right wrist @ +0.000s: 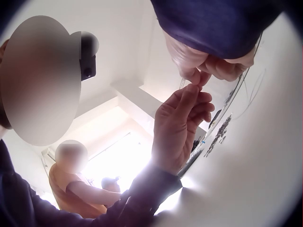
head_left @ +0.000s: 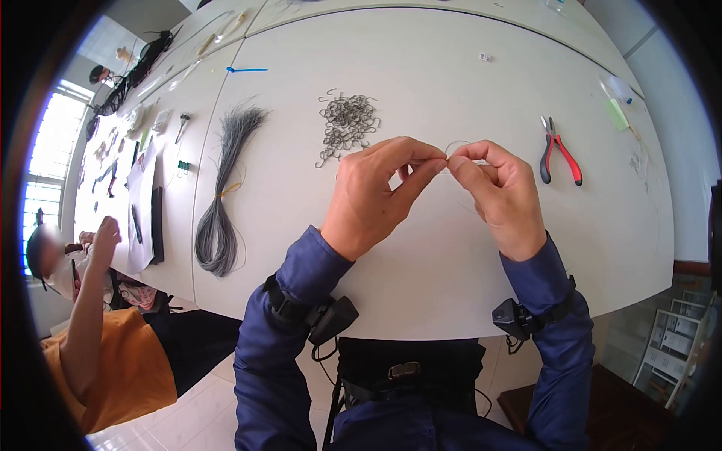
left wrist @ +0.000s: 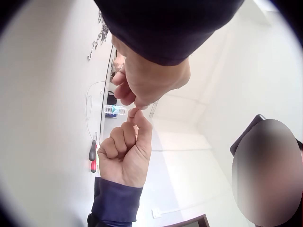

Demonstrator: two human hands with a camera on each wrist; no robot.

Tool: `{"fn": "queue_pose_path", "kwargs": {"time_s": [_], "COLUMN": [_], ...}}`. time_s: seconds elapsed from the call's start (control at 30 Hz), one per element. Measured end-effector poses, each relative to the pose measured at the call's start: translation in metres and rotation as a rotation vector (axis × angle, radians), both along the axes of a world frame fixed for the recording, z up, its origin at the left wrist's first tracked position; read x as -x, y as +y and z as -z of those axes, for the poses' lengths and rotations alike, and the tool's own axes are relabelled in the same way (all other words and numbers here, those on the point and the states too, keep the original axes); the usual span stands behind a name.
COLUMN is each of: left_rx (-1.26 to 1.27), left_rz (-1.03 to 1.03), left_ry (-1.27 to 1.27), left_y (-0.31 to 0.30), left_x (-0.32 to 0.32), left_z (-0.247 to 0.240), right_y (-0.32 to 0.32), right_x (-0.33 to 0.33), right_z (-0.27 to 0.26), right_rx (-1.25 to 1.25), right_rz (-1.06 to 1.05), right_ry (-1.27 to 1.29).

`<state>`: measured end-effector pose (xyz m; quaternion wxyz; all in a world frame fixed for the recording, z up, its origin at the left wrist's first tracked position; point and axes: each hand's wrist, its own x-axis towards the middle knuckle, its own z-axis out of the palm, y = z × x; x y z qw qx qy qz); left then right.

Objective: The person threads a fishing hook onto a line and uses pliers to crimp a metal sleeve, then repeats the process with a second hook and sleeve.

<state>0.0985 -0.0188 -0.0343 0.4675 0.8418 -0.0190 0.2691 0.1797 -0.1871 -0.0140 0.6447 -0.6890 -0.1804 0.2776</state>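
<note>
Fingertip to fingertip, the left hand (head_left: 376,192) and right hand (head_left: 505,197) meet above the white table. Each pinches a thin wire between thumb and forefinger; a loop of the wire (head_left: 457,142) curves out beside the right fingers. In the left wrist view the wire loop (left wrist: 87,101) bends out beside the left hand (left wrist: 154,80) and the right hand (left wrist: 125,153). The right wrist view has the left hand (right wrist: 177,127) below the right hand (right wrist: 203,59). What lies exactly between the fingertips is too small to tell.
A pile of metal hooks (head_left: 350,120) lies beyond the left hand. Red-and-black pliers (head_left: 556,154) are at the right. A tied grey wire bundle (head_left: 219,199) and a blue tie (head_left: 248,70) lie left. Another person in orange (head_left: 120,361) sits at the far left.
</note>
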Motion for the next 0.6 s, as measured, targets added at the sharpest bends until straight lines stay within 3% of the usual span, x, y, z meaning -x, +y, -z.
{"fn": "queue_pose_path", "kwargs": {"time_s": [0.43,0.6], "left_rx": [0.016,0.115], "left_rz": [-0.027,-0.097], "left_ry": [0.021,0.056], "left_y": [-0.002,-0.005], "left_x": [0.003,0.001], "left_z": [-0.007,-0.004], "right_y": [0.002,0.006], "right_x": [0.002,0.005], "right_z": [0.002,0.008], "right_rx": [-0.032,0.035], "right_rz": [0.02,0.024], "right_ry": [-0.009,-0.21]}}
